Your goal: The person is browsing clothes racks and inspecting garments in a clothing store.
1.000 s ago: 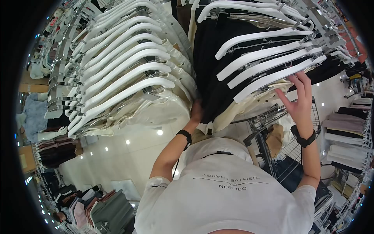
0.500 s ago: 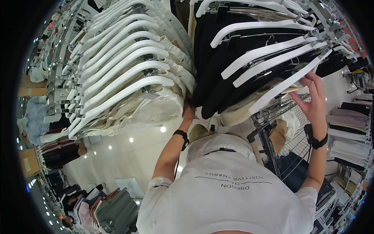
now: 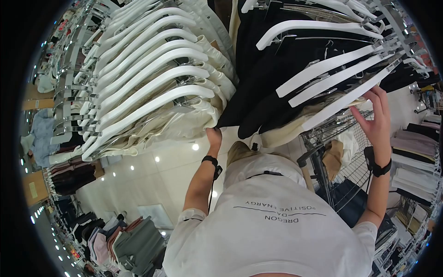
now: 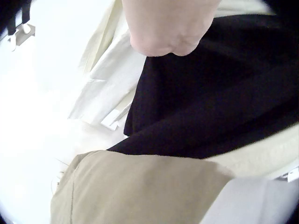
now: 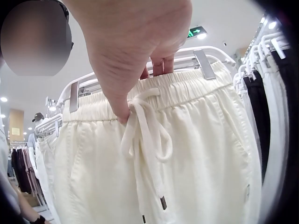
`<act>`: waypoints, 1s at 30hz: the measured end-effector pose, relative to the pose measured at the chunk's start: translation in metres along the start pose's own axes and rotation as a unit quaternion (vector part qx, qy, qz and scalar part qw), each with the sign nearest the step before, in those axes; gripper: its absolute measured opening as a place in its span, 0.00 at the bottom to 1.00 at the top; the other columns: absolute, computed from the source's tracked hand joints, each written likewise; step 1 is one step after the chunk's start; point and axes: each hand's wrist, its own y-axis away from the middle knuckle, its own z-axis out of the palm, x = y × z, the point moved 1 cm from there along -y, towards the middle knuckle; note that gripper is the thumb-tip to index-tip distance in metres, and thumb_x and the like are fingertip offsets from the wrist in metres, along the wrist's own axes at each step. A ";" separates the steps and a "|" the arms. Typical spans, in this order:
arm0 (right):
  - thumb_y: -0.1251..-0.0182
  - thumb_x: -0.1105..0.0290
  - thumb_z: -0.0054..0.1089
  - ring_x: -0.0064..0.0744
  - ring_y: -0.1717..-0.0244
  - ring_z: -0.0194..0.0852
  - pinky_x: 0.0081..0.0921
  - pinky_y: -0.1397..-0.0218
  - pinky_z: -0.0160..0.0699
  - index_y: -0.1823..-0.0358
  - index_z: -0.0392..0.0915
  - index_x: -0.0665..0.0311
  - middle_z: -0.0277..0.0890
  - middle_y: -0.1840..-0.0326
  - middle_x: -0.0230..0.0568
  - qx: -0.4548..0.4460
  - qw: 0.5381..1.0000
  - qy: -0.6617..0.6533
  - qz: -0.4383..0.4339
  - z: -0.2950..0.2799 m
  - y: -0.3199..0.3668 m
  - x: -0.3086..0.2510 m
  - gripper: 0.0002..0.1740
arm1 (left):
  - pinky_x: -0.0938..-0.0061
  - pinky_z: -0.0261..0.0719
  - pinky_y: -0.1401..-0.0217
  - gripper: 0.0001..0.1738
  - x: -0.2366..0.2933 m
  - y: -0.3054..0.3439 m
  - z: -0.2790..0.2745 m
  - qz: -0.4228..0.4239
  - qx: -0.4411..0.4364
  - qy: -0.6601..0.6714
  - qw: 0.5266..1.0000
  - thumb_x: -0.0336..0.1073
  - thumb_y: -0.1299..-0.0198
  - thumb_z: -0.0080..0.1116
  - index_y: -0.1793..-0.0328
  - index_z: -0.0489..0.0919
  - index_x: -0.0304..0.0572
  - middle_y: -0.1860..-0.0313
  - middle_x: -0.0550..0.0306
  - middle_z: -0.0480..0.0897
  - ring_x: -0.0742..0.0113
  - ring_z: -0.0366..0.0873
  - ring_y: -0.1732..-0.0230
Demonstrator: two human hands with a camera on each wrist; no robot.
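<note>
Cream drawstring trousers (image 5: 201, 135) hang by metal clips from a white hanger (image 3: 348, 102). My right hand (image 5: 135, 42) pinches their elastic waistband, thumb in front by the tied bow, fingers tucked behind. On the same rail, black trousers (image 3: 251, 104) hang beyond them, their near edge drawn out to my left hand (image 3: 213, 140). That left hand grips the black cloth, its fingers mostly hidden; in the left wrist view only the heel of the hand shows over the fabric. Cream and white trousers (image 3: 198, 120) on the left rail hang right beside it.
White hangers crowd the left rail (image 3: 69, 99). A wire shopping cart (image 3: 344, 184) with brown and white items stands close by my right arm. Folded clothes (image 3: 413, 143) lie on shelves at the right, and a rack of garments (image 3: 138, 244) stands at lower left.
My right hand has moved right with the cream trousers, and their hanger has swung to a steeper slant. My left hand has shifted left and down, stretching the black trousers' edge toward the left rail.
</note>
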 end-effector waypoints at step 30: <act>0.42 0.72 0.74 0.62 0.28 0.68 0.57 0.19 0.63 0.46 0.80 0.65 0.70 0.32 0.54 0.048 0.999 0.014 0.015 0.013 0.008 -0.020 0.21 | 0.54 0.64 0.23 0.28 0.364 0.041 -0.120 0.439 0.082 0.239 0.862 0.29 0.29 0.55 0.23 0.66 0.30 0.24 0.34 0.64 0.40 0.65 0.26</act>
